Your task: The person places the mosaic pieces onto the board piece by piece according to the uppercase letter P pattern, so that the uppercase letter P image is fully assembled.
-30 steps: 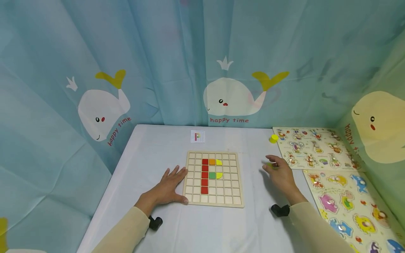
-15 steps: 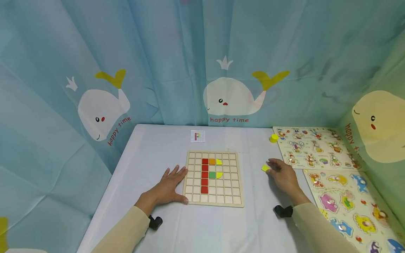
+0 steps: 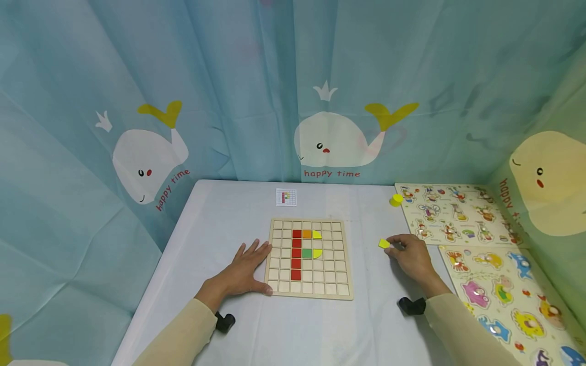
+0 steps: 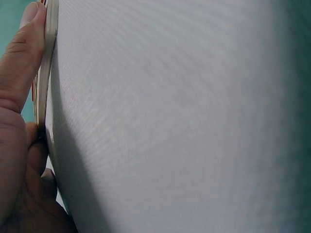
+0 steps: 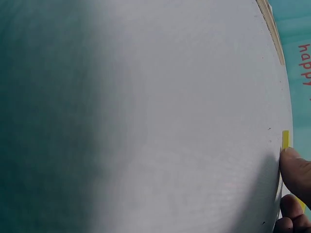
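My right hand is right of the grid board, its thumb and forefinger pinching the edge of a yellow square tile. In the right wrist view the tile sticks out past the thumb. Fingers spread, my left hand lies flat against the left side of the wooden grid board; its thumb touches the lower left corner. On the board, red tiles form a column, with an orange tile, a green tile and two rounded yellow tiles beside it.
A small pattern card lies behind the board. Yellow pieces sit stacked at the back right, by an animal picture puzzle. A second picture puzzle covers the right side. Blue whale curtains hang behind the white table.
My right hand has come down toward the yellow square tile, which it partly covered before, and has drawn its thumb and forefinger together on the tile's edge. My left hand has stayed put.
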Tool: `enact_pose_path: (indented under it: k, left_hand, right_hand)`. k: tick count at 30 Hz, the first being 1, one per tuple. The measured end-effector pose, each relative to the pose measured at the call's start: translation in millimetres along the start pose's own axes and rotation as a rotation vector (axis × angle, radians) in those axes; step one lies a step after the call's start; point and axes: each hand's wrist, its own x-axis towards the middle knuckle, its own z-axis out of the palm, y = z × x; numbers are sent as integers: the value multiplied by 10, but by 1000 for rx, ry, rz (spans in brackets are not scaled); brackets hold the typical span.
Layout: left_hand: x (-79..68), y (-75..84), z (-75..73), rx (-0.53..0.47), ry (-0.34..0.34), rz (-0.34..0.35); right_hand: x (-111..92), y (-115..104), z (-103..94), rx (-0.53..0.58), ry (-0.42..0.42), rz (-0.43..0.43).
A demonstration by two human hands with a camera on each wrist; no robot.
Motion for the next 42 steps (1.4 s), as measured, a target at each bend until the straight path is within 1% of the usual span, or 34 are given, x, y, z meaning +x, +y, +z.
enact_pose_path:
  k: [6,16,22,31,34,42]
  left_hand:
    - [2,-2,-9,-4,-1,12]
    - [-7,-1,-6,-12,-4,10]
    - [0,-4,1,-6,-5,2]
    - [0,-3,-4,-14,3,-5]
    - [-3,1,-11,-15,-1,-7]
    - [-2,-1,0,-18,2,0]
  right_hand:
    - [1,-4,2,-14,-1,3]
    - [1,-21,13,-39,-1,-24]
    - [3,-31,-6,22,0,-6]
    - [7,-48,-9,56,48,-26]
    - [-1,-93,3,80,65,-29]
    - [17,-278,93,122,124,-80]
